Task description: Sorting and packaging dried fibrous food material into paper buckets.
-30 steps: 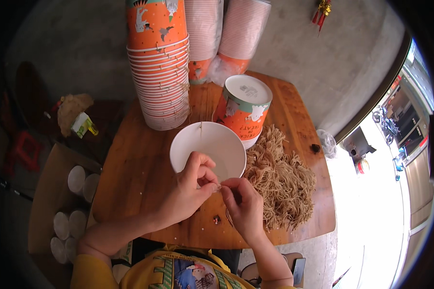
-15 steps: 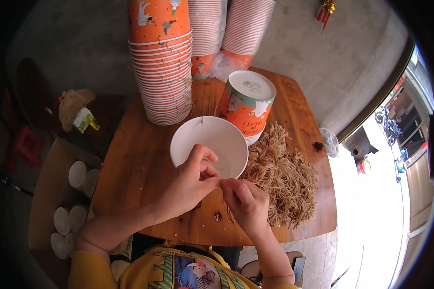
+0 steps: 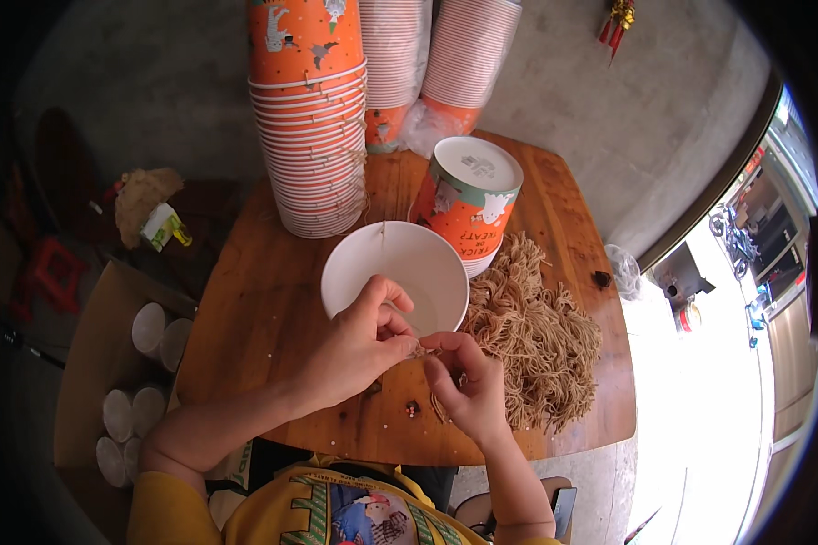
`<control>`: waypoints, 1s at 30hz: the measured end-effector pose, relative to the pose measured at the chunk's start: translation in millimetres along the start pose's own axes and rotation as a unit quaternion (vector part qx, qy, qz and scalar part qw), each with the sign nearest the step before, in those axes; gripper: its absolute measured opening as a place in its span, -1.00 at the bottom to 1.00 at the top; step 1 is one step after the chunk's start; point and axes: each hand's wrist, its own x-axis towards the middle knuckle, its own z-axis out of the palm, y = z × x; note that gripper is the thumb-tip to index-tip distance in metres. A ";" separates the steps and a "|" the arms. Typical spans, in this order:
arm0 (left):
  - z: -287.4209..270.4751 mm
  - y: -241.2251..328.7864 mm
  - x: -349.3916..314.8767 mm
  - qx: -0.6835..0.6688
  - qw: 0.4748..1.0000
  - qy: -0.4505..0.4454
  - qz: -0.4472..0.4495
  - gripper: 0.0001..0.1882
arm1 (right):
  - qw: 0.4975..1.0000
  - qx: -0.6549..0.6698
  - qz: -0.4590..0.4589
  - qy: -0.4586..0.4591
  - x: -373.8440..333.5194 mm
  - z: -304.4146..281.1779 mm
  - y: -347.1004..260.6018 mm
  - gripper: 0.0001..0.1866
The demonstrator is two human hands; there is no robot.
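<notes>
While a tall stack of orange buckets (image 3: 307, 163) rises at left, the left hand (image 3: 354, 352) seems pinched on a thin, limp strand (image 3: 432, 352) of tan twine, easiest taken by its end, at a white-lined bucket's (image 3: 373, 263) near rim. That bucket, mouth up on the wooden table (image 3: 254, 363), looks light, dentable. The right hand (image 3: 473, 391) has thumb and forefinger slightly parted; whether they grip, I cannot tell. Rightmost, soft twine (image 3: 545, 354) lies heaped.

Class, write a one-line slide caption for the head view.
Left hand and right hand close together by an open bucket, tan string heaped on the wooden table.
</notes>
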 end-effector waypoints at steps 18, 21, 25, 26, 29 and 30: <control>14.3 -5.4 4.3 0.152 0.984 -0.018 0.088 -0.70 | 0.990 0.123 0.058 0.047 -4.6 0.6 9.2 -0.93; 15.6 -7.1 5.0 0.169 0.980 0.004 0.105 -0.70 | 0.986 0.143 0.061 0.058 -9.1 -2.8 13.1 -0.92; 18.0 -7.2 6.6 0.159 0.977 0.024 0.137 -0.75 | 0.986 0.148 0.035 0.062 -14.2 -4.1 21.1 -0.92; 18.0 -5.6 6.4 0.160 0.978 0.029 0.130 -0.75 | 0.986 0.148 0.035 0.062 -15.1 -4.0 22.0 -0.92; 18.3 -4.6 6.7 0.159 0.979 0.035 0.119 -0.75 | 0.990 0.127 0.013 0.059 -16.5 -3.0 25.7 -0.94; 18.3 -4.7 7.2 0.157 0.980 0.036 0.114 -0.75 | 0.990 0.123 -0.002 0.066 -16.7 -2.4 28.3 -0.94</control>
